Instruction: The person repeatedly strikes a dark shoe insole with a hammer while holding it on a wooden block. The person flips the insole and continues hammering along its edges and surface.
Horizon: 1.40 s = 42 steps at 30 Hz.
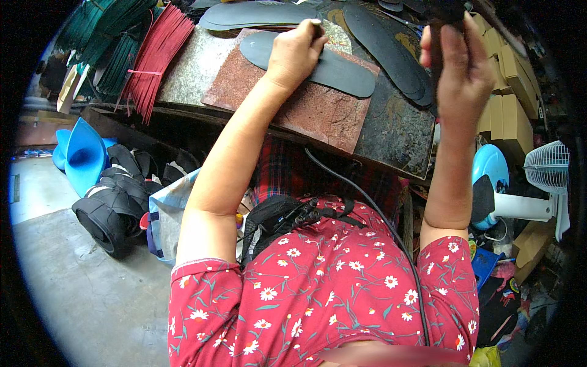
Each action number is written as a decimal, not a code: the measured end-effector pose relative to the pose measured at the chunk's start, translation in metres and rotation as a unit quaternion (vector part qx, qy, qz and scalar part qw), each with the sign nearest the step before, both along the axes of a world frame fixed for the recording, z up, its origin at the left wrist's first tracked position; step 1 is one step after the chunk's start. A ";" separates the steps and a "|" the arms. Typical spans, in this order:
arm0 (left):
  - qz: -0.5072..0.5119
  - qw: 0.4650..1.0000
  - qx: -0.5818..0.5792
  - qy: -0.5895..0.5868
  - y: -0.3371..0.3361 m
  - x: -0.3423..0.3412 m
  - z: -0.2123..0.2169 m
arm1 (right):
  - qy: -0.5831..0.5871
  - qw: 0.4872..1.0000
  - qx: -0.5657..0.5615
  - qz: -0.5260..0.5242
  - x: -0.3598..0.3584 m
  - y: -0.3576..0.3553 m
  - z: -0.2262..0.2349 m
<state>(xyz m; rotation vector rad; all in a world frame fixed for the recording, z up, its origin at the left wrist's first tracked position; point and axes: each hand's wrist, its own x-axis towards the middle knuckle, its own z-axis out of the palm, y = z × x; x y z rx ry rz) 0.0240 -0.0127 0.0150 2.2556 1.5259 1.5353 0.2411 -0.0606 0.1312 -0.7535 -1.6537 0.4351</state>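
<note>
A: Why the stone slab (244, 92)?
B: Probably firm backing; the shoe sole (339, 73) lies on it. My left fingers (304, 38) wrap a mostly hidden tool (316, 22); my right fingers (454, 49), raised, grip a blurred dark object (436, 58).

Grey sole flat on a reddish slab

The sole (343, 73) is dark grey, thin and smooth, long with rounded ends. It lies flat on the slab (229, 82), slanting down to the right, its middle hidden by the left hand (295, 56). A dark, blurred handle (436, 48) stands roughly upright in the raised right hand (463, 70); its upper end is lost in shadow.
</note>
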 end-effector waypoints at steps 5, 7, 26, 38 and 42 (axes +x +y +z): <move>0.067 0.997 -0.034 0.033 -0.001 0.011 -0.003 | -0.286 0.943 -0.113 -0.126 0.007 0.011 -0.054; 0.067 0.995 -0.038 -0.057 0.002 0.006 -0.006 | -0.318 0.926 -0.147 -0.142 0.018 0.014 -0.078; 0.045 0.999 0.004 0.022 -0.002 0.019 0.000 | -0.219 0.956 -0.153 -0.118 0.020 0.006 -0.068; -0.013 0.989 -0.086 -0.119 0.001 0.013 -0.006 | -0.122 0.989 -0.076 -0.037 0.024 -0.007 -0.018; -0.008 0.999 0.005 0.031 -0.004 0.024 -0.001 | -0.051 0.998 0.040 0.003 0.020 -0.011 -0.015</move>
